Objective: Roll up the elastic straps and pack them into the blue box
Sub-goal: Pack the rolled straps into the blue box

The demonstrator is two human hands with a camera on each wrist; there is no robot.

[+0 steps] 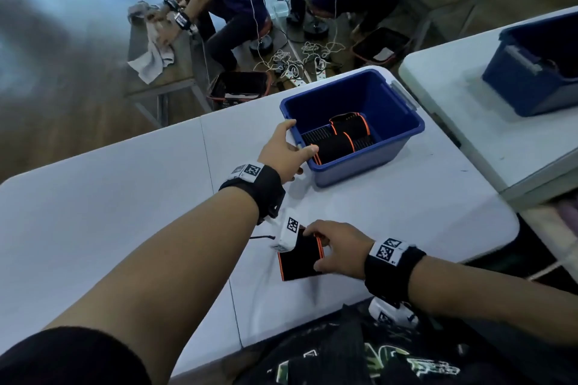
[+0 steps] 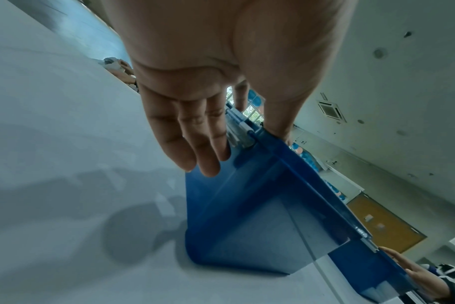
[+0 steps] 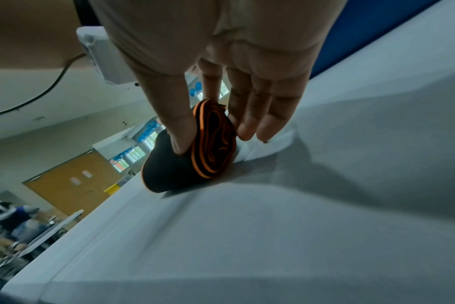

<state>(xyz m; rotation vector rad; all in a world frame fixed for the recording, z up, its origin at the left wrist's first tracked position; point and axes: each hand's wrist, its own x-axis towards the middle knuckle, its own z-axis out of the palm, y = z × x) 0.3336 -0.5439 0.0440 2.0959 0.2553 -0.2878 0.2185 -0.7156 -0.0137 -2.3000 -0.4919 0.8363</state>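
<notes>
My right hand point(image 1: 339, 248) pinches the rolled strap point(image 1: 299, 256), thumb on one side and fingers on the other. The roll rests on the white table point(image 1: 125, 197) at about 6 o'clock from the blue box point(image 1: 353, 122), well apart from it. In the right wrist view the roll's end point(image 3: 213, 142) shows orange-edged layers coiled on one another; the coil looks somewhat loose and oval, not tight.

My left hand point(image 1: 286, 153) is at the near-left corner of the box, at roughly 8 o'clock on its rim. The thumb is hooked over the rim and the fingers point(image 2: 190, 144) lie straight against the outer wall, so it steadies the box rather than clasping it. Two rolled straps point(image 1: 344, 137) already lie on the box floor, toward its 6 o'clock side.

Assessment: the step in hand is carrying this roll to the box. To do it well, I judge that the pinch must stay across the outer layer's free end, or the elastic may spring open in transit. The roll should travel toward 12 o'clock, clear the near wall, and go down beside the two already placed, with the free end underneath or against a neighbour. My left hand should hold the box still until release.
</notes>
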